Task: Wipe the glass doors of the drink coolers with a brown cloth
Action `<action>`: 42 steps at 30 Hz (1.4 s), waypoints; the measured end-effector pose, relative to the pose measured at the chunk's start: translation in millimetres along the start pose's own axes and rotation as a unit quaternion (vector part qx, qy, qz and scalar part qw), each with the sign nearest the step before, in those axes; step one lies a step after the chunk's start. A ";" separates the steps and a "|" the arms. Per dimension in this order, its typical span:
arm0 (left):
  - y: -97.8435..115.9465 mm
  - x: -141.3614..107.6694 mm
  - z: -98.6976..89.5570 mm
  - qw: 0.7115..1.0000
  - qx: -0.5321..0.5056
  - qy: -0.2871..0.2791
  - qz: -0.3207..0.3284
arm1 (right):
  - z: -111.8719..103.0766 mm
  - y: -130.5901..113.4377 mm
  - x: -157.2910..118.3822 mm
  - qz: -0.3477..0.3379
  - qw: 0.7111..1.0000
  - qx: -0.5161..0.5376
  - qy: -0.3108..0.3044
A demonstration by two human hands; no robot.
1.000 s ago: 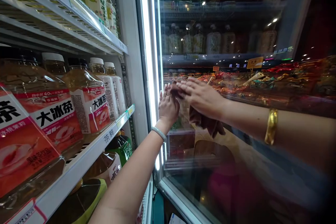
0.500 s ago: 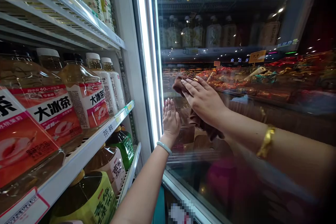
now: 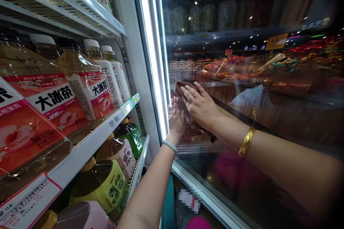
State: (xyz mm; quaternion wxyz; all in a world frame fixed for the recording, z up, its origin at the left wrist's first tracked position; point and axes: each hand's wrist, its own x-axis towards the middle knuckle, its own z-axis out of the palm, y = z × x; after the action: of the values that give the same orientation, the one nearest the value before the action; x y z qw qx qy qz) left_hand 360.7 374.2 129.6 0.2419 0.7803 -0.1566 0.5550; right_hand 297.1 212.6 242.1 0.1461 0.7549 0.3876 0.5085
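Pressed under the right hand's (image 3: 201, 106) extended fingers, a brown cloth (image 3: 180, 87) slants lengthwise down rightward.

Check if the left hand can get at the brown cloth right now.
Probably yes: the left hand sits just below the cloth's uncovered corner in the picture, with nothing visible between them. The right hand covers much of the brown cloth, though.

Compared with one second ago, your left hand (image 3: 176, 118) sits lower along the door glass (image 3: 228, 186); your right hand (image 3: 201, 108) has also come down. The gap between them has narrowed over the last half-second. Less brown cloth (image 3: 182, 87) shows below your right palm. A pink-labelled bottle (image 3: 97, 215) has entered view.
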 end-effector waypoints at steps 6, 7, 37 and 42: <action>21.7 -19.2 15.8 1.000 -0.022 0.020 0.003 | -19.4 -7.9 -61.4 -0.049 0.999 0.018 -0.017; 27.1 -22.4 17.7 0.999 -0.026 0.019 0.010 | -27.5 -2.3 -64.9 -0.029 0.999 0.007 -0.011; 215.3 -108.8 39.1 0.989 -0.139 0.045 0.006 | -85.7 -46.8 -217.4 0.268 0.960 -0.004 0.075; 230.8 -116.2 26.8 0.989 -0.147 0.011 -0.017 | -92.3 -50.0 -269.3 0.284 0.956 -0.008 0.071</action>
State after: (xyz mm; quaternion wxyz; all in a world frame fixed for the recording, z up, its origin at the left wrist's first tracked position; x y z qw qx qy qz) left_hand 224.6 164.1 60.1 0.3657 0.7323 -0.2206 0.5304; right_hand 144.9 31.7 75.7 -0.0261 0.7943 0.1623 0.5849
